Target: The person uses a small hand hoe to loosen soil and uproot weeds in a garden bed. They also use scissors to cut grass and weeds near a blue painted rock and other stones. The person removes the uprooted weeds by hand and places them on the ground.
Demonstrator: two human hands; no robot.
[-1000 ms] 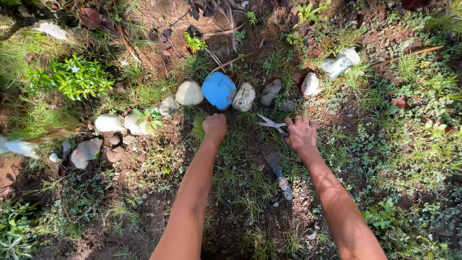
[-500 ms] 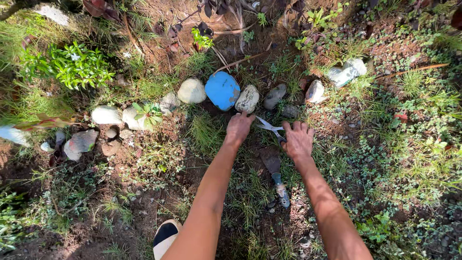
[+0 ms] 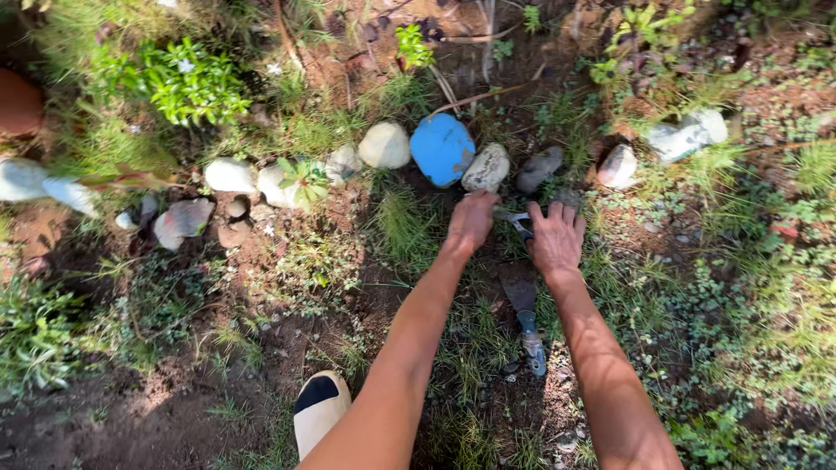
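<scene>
My left hand [image 3: 470,223] is curled, fingers down, over one end of a small pair of scissors [image 3: 517,224] lying in the grass. Just right of the scissors, my right hand [image 3: 556,237] rests flat on the ground with its fingers spread and nothing in it. A garden trowel [image 3: 526,318] with a dark blade and grey handle lies on the soil between my forearms. Directly beyond the hands sits a blue painted stone [image 3: 442,149] with a pale stone [image 3: 487,167] touching its right side.
A curved row of white and grey stones [image 3: 231,175] runs left from the blue one, and more stones [image 3: 688,135] lie at the right. A leafy green plant [image 3: 183,80] grows at the upper left. My shoe toe [image 3: 319,409] shows at the bottom edge.
My left hand moved right from a grass tuft to the scissors and closed over their end. My right hand slid closer to the scissors and stayed flat. The view shifted slightly.
</scene>
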